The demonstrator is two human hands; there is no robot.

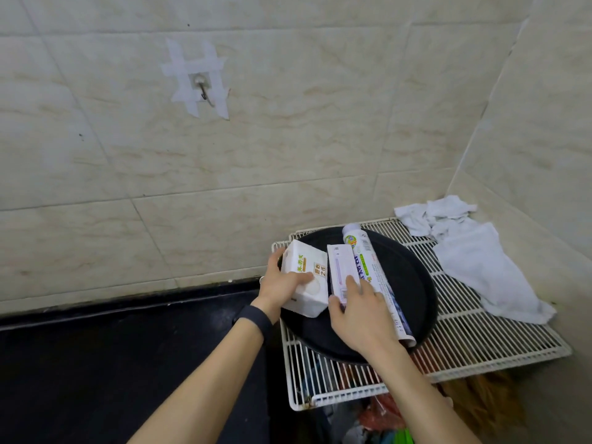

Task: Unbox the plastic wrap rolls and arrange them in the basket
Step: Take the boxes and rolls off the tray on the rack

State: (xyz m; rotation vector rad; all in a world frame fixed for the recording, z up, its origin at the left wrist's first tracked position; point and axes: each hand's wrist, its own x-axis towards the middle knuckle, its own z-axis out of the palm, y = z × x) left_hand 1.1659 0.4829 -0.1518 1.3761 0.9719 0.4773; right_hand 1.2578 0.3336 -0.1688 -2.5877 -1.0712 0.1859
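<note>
A round black basket (413,283) sits on a white wire rack (474,334). Inside it lie a white box with green print (307,264), a narrow pale purple box (341,267) and a printed plastic wrap roll (362,248) with a white end. My left hand (282,283) grips the white box, thumb at its far left side and fingers over its top. My right hand (358,309) holds the near end of the purple box, fingers curled round it, and covers part of the roll.
A crumpled white cloth (471,251) lies on the rack's far right by the tiled corner. A black counter (112,354) stretches to the left. A taped metal hook (203,89) hangs on the wall. Colourful bags (384,415) show under the rack.
</note>
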